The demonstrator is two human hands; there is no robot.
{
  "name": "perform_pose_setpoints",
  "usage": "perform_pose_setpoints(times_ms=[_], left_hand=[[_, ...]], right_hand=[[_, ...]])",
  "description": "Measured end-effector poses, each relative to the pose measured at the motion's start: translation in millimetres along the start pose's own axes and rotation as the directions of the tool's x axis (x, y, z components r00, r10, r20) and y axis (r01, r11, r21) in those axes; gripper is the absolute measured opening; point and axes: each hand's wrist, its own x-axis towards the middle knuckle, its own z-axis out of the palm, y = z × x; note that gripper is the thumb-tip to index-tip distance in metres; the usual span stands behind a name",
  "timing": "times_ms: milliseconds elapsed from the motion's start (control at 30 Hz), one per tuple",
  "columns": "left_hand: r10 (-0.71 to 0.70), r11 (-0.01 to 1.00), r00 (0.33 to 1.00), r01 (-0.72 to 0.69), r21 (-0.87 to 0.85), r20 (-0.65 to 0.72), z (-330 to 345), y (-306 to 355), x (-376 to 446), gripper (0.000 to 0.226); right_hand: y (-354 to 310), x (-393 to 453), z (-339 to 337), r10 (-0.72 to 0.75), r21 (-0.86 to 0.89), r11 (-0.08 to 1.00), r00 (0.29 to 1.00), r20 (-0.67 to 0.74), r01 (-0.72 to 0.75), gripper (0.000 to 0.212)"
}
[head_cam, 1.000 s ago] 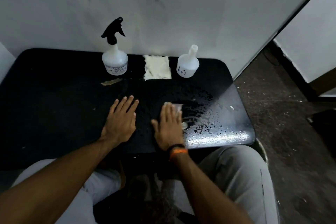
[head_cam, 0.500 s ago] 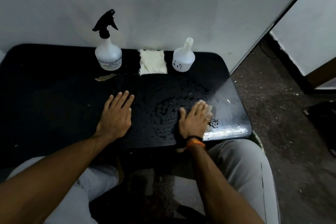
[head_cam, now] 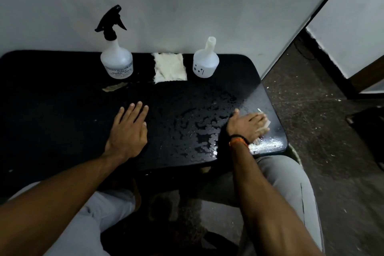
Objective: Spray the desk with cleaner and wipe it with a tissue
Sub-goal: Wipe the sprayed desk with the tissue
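**Head camera**

**A:** What moved just now?

**B:** The right hand (head_cam: 247,125). A second ago it was near the middle of the desk (head_cam: 62,110). Now it is way over by the right edge. It slid across the wet part.

**A:** Is it holding something?

**B:** Yes. The tissue (head_cam: 266,123) is under it. The hand lies flat with the fingers pressed down on it. Only a little white bit pokes out past the fingertips.

**A:** And the other hand?

**B:** The left hand (head_cam: 128,131) has not moved. It lies flat and spread on the dry side, holding nothing. I think it keeps the desk steady.

**A:** Where is the cleaner?

**B:** The spray bottle (head_cam: 116,62) stands at the back by the wall, far from both hands. Beside it lies a folded white cloth (head_cam: 169,67), then a small white bottle (head_cam: 206,62).

**A:** So is the job done?

**B:** Not yet, I think. The spraying looks done, because the desk is wet. But lots of drops (head_cam: 199,127) sit between the two hands. More wipes are needed there.
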Motion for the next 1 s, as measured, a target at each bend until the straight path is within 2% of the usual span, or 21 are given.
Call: perform_pose_setpoints(times_ms=[67, 133, 200, 233, 300, 333, 367, 400, 433, 567, 600, 667, 700, 767, 833, 933, 967, 1000], left_hand=[[0.000, 1.000, 1.000, 0.000, -0.004, 0.002, -0.5, -0.3, 0.6, 0.061], [0.001, 1.000, 1.000, -0.001, -0.003, 0.002, 0.8, -1.1, 0.8, 0.061], [0.003, 1.000, 1.000, -0.003, 0.004, -0.004, 1.7, -1.2, 0.6, 0.061], [0.003, 1.000, 1.000, -0.003, 0.008, -0.005, 1.6, -1.1, 0.8, 0.060], [0.010, 1.000, 1.000, -0.010, 0.016, -0.006, 1.5, -1.7, 0.7, 0.060], [0.015, 1.000, 1.000, -0.014, 0.022, -0.004, 1.4, -1.9, 0.3, 0.060], [0.017, 0.999, 1.000, -0.017, 0.029, -0.002, 1.5, -1.9, 0.4, 0.060], [0.016, 0.999, 1.000, -0.016, 0.031, -0.001, 1.2, -2.2, 0.7, 0.060], [0.012, 0.999, 1.000, -0.012, 0.030, 0.001, 1.3, -1.4, 0.4, 0.060], [-0.001, 1.000, 1.000, 0.001, 0.018, 0.008, 0.0, -0.9, -0.2, 0.061], [-0.001, 1.000, 1.000, 0.001, 0.016, 0.010, 0.2, -0.9, -0.2, 0.060], [-0.004, 1.000, 1.000, 0.003, 0.021, 0.018, 0.9, -2.4, -0.2, 0.060], [-0.007, 1.000, 1.000, 0.006, 0.026, 0.021, 1.3, -1.7, -0.3, 0.060], [0.000, 0.999, 0.999, -0.001, 0.032, 0.032, 0.4, -0.2, 0.0, 0.060], [0.000, 0.999, 0.999, -0.001, 0.033, 0.033, 0.7, -1.0, -0.3, 0.059], [0.009, 0.999, 0.999, -0.010, 0.038, 0.037, -0.4, -1.4, -0.1, 0.059], [0.008, 0.999, 0.999, -0.010, 0.044, 0.037, -0.5, -1.1, -0.1, 0.059], [0.004, 0.999, 0.999, -0.006, 0.046, 0.038, -0.8, -1.1, 0.2, 0.059]], right_hand=[[-28.2, 11.6, 3.9, -0.090, -0.027, 0.996, 0.996, 0.028, 0.090, 0.083], [-57.7, 10.2, 10.9, -0.240, -0.068, 0.967, 0.969, 0.053, 0.244, 0.080], [-84.0, -8.0, 23.1, -0.448, -0.087, 0.887, 0.891, 0.079, 0.454, 0.077], [-93.6, -24.1, 31.1, -0.574, -0.076, 0.811, 0.813, 0.097, 0.581, 0.075], [-98.1, -65.9, 45.0, -0.788, -0.016, 0.606, 0.603, 0.123, 0.796, 0.070], [-92.4, -82.4, 50.4, -0.854, 0.011, 0.509, 0.503, 0.133, 0.861, 0.067], [-84.5, -91.0, 53.1, -0.890, 0.035, 0.444, 0.436, 0.133, 0.895, 0.065], [-76.9, -91.1, 52.7, -0.900, 0.051, 0.427, 0.418, 0.124, 0.903, 0.064], [-69.4, -84.0, 50.4, -0.886, 0.048, 0.458, 0.451, 0.109, 0.888, 0.063], [-66.3, -31.5, 35.9, -0.671, -0.104, 0.729, 0.737, 0.085, 0.676, 0.070], [-72.8, -23.0, 32.9, -0.621, -0.106, 0.771, 0.778, 0.096, 0.628, 0.071], [-94.8, -20.1, 32.0, -0.587, -0.085, 0.797, 0.800, 0.122, 0.598, 0.072], [-104.8, -25.2, 33.9, -0.603, -0.081, 0.784, 0.786, 0.138, 0.615, 0.072], [-117.0, -47.9, 40.0, -0.681, -0.075, 0.712, 0.712, 0.169, 0.698, 0.069], [-114.3, -87.1, 52.4, -0.799, -0.028, 0.579, 0.574, 0.181, 0.815, 0.065], [-72.7, -148.2, 61.2, -0.919, 0.108, 0.387, 0.375, 0.121, 0.916, 0.058], [-53.5, -159.0, 60.3, -0.933, 0.132, 0.358, 0.350, 0.080, 0.924, 0.056], [-34.3, -162.9, 58.3, -0.931, 0.142, 0.365, 0.363, 0.040, 0.920, 0.055]])
